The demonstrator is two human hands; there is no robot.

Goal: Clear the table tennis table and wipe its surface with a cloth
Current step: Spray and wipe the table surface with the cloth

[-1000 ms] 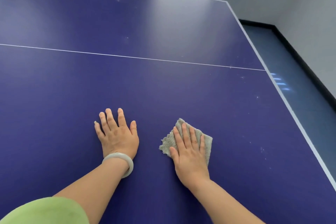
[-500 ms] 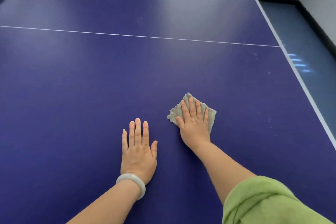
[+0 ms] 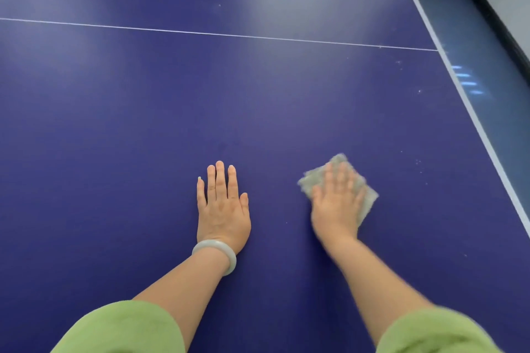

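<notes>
While right hand (image 3: 335, 210) presses flat, fingers straight, on small grey fuzzy cloth (image 3: 368, 201) at 5 o'clock of dark blue worktop (image 3: 258, 100), left hand (image 3: 222, 209) rests flat at cloth's 9 o'clock, holding nothing; risk: ungripped cloth slips under palm, missing pale specks (image 3: 418, 163) at 2 o'clock.

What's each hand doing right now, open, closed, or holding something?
Left hand: open, flat on the table tennis table, holding nothing.
Right hand: open, motion-blurred, fingers straight, pressing the grey cloth onto the table.
</notes>
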